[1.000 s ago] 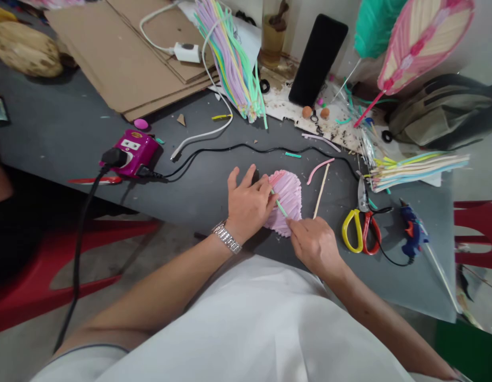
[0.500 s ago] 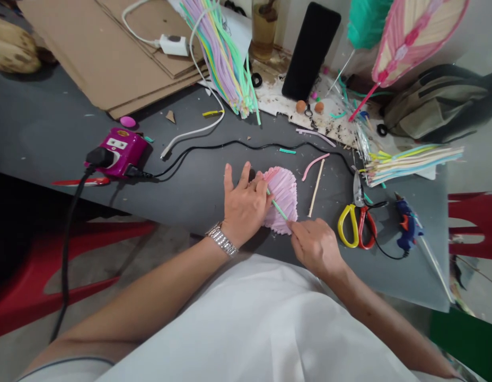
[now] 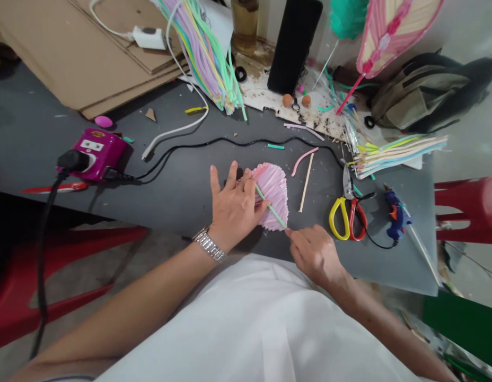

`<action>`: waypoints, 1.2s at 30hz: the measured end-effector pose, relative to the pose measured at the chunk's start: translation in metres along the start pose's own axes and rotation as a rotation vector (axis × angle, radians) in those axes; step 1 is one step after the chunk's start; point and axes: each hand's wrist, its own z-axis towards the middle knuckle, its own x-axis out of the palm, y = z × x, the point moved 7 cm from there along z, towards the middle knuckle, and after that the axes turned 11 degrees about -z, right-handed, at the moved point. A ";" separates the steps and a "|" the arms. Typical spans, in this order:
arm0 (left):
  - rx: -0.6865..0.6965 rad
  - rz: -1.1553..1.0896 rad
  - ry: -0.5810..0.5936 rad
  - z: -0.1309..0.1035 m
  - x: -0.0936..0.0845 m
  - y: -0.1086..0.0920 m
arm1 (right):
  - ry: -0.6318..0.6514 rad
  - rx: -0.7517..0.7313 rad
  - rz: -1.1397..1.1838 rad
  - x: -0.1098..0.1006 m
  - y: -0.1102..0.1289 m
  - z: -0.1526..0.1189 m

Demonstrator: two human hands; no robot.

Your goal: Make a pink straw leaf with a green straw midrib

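A rounded pink and lilac panel of fuzzy pipe cleaners (image 3: 277, 188) lies on the grey table near its front edge. My left hand (image 3: 235, 207) rests on the panel's left side, open, outer fingers spread and the others bent down over it. A thin green pipe cleaner (image 3: 274, 213) runs slantwise across the panel, and my left thumb presses on it. At its lower right end, my right hand (image 3: 313, 249) is closed with the fingertips at the strip's tip. The panel's left part is hidden under my left hand.
Right of the panel lie a cream strip (image 3: 306, 183), a pink strip (image 3: 304, 159), scissors (image 3: 345, 204) and a glue gun (image 3: 397, 215). A black cable (image 3: 226, 140) crosses behind to a purple power block (image 3: 97, 154). Pipe-cleaner bundles (image 3: 208, 63) and a phone (image 3: 296, 45) are farther back.
The view has shifted, so everything sits farther left. My right fingertips have slid out to the green pipe cleaner's lower end, past the panel's edge. My left hand still presses the panel.
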 end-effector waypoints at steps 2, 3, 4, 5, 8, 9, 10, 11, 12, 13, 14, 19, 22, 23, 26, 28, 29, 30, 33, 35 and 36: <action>0.006 0.008 -0.003 0.000 0.000 -0.001 | -0.007 -0.012 0.003 0.001 0.001 -0.002; 0.010 0.011 -0.005 -0.001 0.000 -0.001 | -0.006 -0.021 -0.003 0.002 0.001 -0.002; 0.014 0.013 -0.008 -0.001 0.000 -0.002 | -0.004 -0.028 -0.014 0.003 0.002 -0.003; 0.017 0.013 -0.008 -0.001 0.000 -0.002 | -0.002 -0.038 -0.029 0.004 0.002 -0.004; 0.014 0.008 0.003 -0.002 -0.001 -0.003 | -0.005 -0.058 -0.067 0.005 0.004 -0.005; 0.012 0.008 0.011 -0.002 0.000 -0.004 | -0.009 -0.059 -0.075 0.005 0.005 -0.005; 0.010 0.009 0.019 -0.002 0.000 -0.004 | -0.015 -0.056 -0.079 0.005 0.005 -0.005; 0.007 0.010 0.028 -0.002 0.000 -0.005 | -0.018 -0.051 -0.081 0.005 0.005 -0.005; 0.004 0.009 0.036 -0.002 0.000 -0.006 | -0.019 -0.045 -0.082 0.005 0.006 -0.005; 0.001 0.006 0.042 -0.003 0.000 -0.006 | -0.018 -0.040 -0.082 0.005 0.006 -0.006; -0.003 0.001 0.047 -0.003 0.001 -0.007 | -0.014 -0.037 -0.081 0.005 0.006 -0.006; -0.010 -0.017 0.050 -0.004 0.002 -0.008 | -0.011 -0.039 -0.088 0.004 0.007 -0.007; -0.015 0.000 0.054 -0.006 0.004 -0.007 | -0.028 -0.039 -0.093 0.003 0.007 -0.006; -0.013 0.007 0.054 -0.006 0.005 -0.007 | -0.034 -0.040 -0.092 0.002 0.007 -0.007; 0.000 0.026 0.054 -0.007 0.006 -0.008 | -0.050 -0.041 -0.089 0.001 0.008 -0.008; 0.003 0.036 0.061 -0.007 0.007 -0.009 | -0.058 -0.040 -0.088 0.002 0.007 -0.010; 0.002 0.039 0.063 -0.007 0.007 -0.009 | -0.060 -0.041 -0.086 0.002 0.007 -0.011; 0.001 0.040 0.064 -0.007 0.007 -0.009 | -0.061 -0.043 -0.083 0.003 0.006 -0.012; 0.002 0.034 0.052 -0.008 0.007 -0.009 | -0.061 -0.056 -0.071 0.005 0.005 -0.014; 0.009 0.038 0.048 -0.008 0.007 -0.010 | -0.061 -0.060 -0.068 0.005 0.006 -0.013; 0.015 0.046 0.050 -0.008 0.007 -0.011 | -0.061 -0.056 -0.069 0.004 0.006 -0.013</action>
